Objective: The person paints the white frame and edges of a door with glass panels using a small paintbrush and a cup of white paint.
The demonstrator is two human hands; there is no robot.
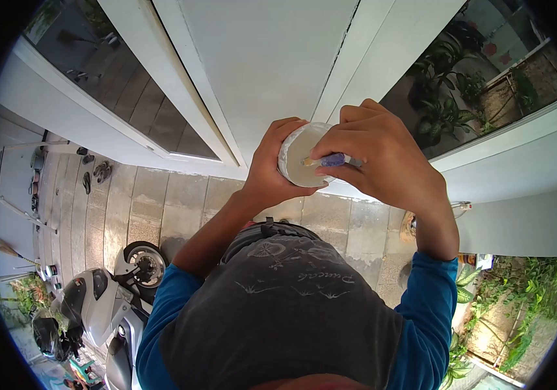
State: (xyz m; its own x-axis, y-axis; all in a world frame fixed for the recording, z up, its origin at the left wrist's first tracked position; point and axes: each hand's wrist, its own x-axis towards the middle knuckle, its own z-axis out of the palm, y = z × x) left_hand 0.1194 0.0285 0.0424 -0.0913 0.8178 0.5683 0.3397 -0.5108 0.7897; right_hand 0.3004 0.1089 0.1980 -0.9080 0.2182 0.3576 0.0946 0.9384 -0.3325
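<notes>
A round whitish cup [299, 170] with a pale inside is held up in front of my chest. My left hand [273, 162] wraps round its left side, with the fingers at the far rim and the thumb along the near side. Over the cup's right side, my right hand [382, 153] pinches a small brush-like tool with a purple handle [334, 160]. The tool's light tip points left into the cup's opening. Whether the tip touches the contents is hard to tell.
White door panels [259, 58] with glass panes stand close in front. A parked motorcycle [99, 305] is at the lower left on the tiled floor [220, 195]. Sandals [102, 171] lie at the left. Green plants [519, 312] grow at the lower right.
</notes>
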